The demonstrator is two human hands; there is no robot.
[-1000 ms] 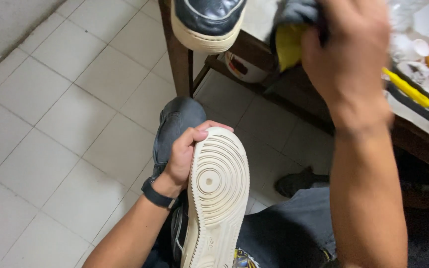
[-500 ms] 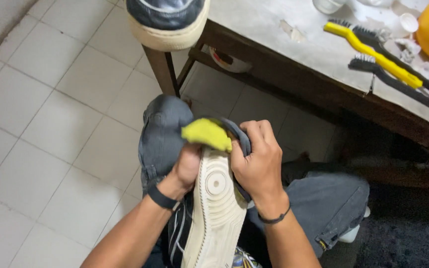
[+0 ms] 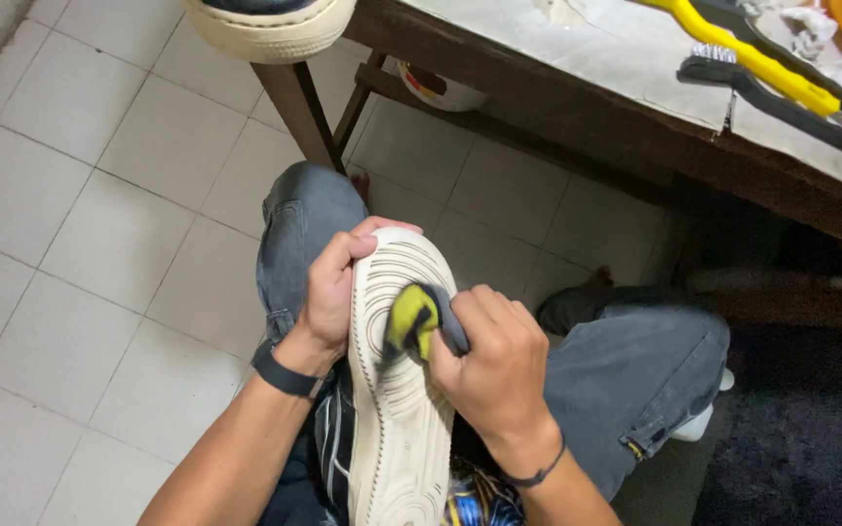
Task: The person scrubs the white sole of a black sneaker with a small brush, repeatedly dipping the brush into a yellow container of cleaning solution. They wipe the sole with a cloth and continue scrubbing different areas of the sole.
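The left hand (image 3: pixel 328 292) grips the toe end of a shoe (image 3: pixel 397 390), fingers curled over the top edge and thumb along the left side. The shoe is held sole-up over the person's lap, toe pointing away from the body, heel toward the bottom edge of the view. The sole is off-white with concentric ring tread at the forefoot.

The right hand (image 3: pixel 494 365) is closed on a cloth (image 3: pixel 416 321), yellow on 1 face and grey on the other. The cloth is pressed against the forefoot area of the sole, just right of centre. Both hands are close together on the shoe, 1 at each side.

A dark band sits on the left wrist; a thin cord bracelet sits on the right wrist. The person wears grey jeans (image 3: pixel 626 380), with 1 knee raised behind the shoe.

A wooden table (image 3: pixel 577 93) stands ahead, upper right. On it lie 2 brushes: a yellow-handled brush (image 3: pixel 752 63) and a black brush (image 3: pixel 791 107) just beside it. A second shoe (image 3: pixel 270 24) rests at the table's left corner, overhanging the edge. The floor (image 3: pixel 99 244) is pale tile.
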